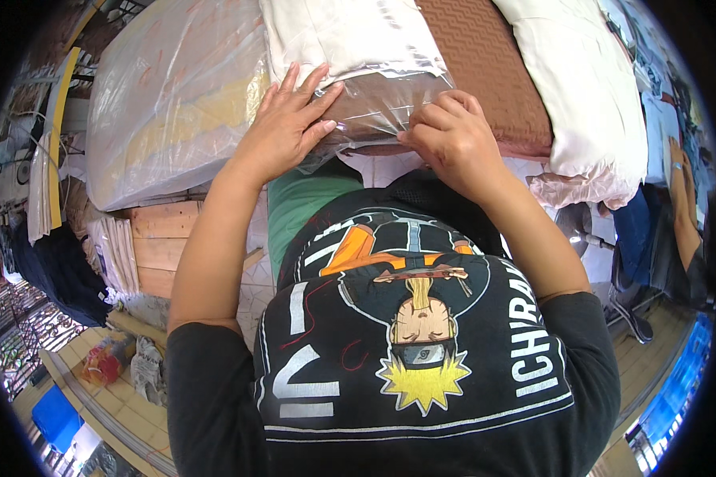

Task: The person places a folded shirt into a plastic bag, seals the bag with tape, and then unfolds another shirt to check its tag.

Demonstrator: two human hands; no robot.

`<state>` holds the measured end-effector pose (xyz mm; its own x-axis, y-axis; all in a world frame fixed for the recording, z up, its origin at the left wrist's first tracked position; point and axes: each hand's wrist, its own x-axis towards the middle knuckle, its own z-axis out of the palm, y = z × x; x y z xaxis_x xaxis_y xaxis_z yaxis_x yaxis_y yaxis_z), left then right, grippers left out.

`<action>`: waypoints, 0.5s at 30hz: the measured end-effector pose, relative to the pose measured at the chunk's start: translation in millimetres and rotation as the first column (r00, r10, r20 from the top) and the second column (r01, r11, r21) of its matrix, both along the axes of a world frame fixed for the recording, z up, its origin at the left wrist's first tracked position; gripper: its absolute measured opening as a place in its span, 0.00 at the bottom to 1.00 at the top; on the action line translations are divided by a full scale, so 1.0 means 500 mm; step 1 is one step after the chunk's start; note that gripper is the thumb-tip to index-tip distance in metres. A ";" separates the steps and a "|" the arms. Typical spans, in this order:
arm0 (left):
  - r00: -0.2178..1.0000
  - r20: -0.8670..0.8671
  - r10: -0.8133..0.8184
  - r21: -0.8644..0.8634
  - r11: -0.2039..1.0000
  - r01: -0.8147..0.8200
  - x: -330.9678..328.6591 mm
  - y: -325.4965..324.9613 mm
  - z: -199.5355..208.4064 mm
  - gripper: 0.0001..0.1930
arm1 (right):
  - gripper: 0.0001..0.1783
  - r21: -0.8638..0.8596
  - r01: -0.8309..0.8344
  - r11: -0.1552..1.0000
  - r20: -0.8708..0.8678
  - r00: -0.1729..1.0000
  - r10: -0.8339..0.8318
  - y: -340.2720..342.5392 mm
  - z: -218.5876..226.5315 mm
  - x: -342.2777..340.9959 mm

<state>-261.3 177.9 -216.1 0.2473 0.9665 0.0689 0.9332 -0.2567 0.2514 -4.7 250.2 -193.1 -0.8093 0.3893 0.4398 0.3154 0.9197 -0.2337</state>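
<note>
A clear plastic bag [378,103] lies over the brown textured pad in front of me, with folded white cloth [350,40] inside its far part. My left hand [293,119] rests palm down on the bag's near left part, its fingers spread. On the near right side, the fingers of my right hand [452,131] are curled and pinched on the film. Creases in the plastic fan out from that pinch. A small purplish shine shows by the left thumb; I cannot tell what it is.
A large plastic-wrapped stack [175,103] stands at the left of the brown pad [493,71]. White cloth [593,103] hangs over the right side. Wooden boards [163,242] sit low at left. Another person's arm [682,203] shows at the far right.
</note>
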 end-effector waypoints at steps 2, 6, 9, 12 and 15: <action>1.000 0.002 -0.008 -0.007 1.000 0.008 0.000 0.000 -0.003 0.25 | 0.04 0.081 -0.033 0.996 -0.040 0.999 0.037 -0.007 -0.011 0.012; 1.000 0.006 -0.031 0.004 1.000 0.031 -0.002 0.000 -0.002 0.25 | 0.04 0.123 -0.020 0.992 -0.041 0.999 0.025 -0.029 -0.010 0.027; 0.983 0.185 -0.003 0.140 0.990 -0.023 0.000 -0.016 0.013 0.23 | 0.06 0.101 -0.041 0.994 0.005 0.999 0.041 -0.039 -0.001 0.048; 0.837 0.513 0.188 0.249 0.901 -0.355 0.002 -0.052 0.016 0.19 | 0.10 0.057 -0.010 0.998 0.005 1.000 0.010 -0.045 0.016 0.061; 0.488 0.754 0.439 -0.018 0.757 -0.653 -0.014 -0.110 -0.015 0.19 | 0.13 0.056 0.010 0.998 -0.057 0.998 -0.007 -0.056 0.034 0.040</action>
